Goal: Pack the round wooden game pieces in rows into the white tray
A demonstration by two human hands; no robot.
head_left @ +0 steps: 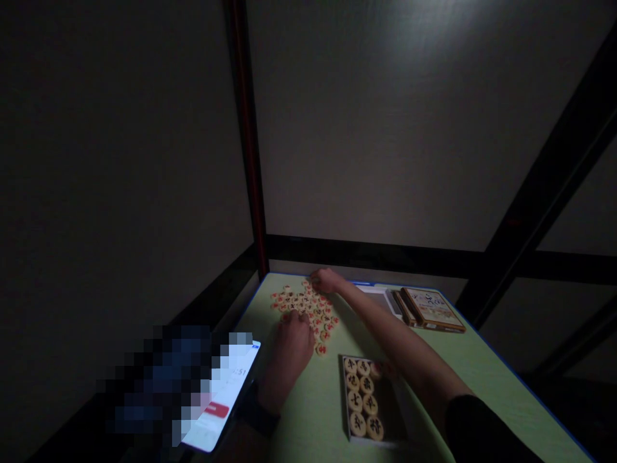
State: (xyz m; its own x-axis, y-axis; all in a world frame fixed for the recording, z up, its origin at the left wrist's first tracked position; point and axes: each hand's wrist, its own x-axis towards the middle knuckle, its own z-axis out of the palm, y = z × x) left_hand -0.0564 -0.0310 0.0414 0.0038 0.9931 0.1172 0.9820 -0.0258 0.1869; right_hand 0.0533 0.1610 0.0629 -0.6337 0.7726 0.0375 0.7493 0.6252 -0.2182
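Observation:
A loose spread of round wooden Chinese chess pieces [308,302] with red and black characters lies on the green table. My left hand [293,341] is over the near left side of the spread, fingers bent down and closed. Its fingertips are hidden, so what they hold does not show. At the far edge of the spread is my right hand [325,281], its fingers curled inward among the outer pieces; whether a piece is in them I cannot tell. An open box [344,399] in front of my right forearm holds rows of pieces, mostly with black characters.
Flat printed boxes [431,308] lie at the far right, beside a pale open tray [378,297] partly behind my right arm. A lit phone [236,392] is at the near left, by my wristwatch [260,408]. Walls stand behind and left of the green table [482,366].

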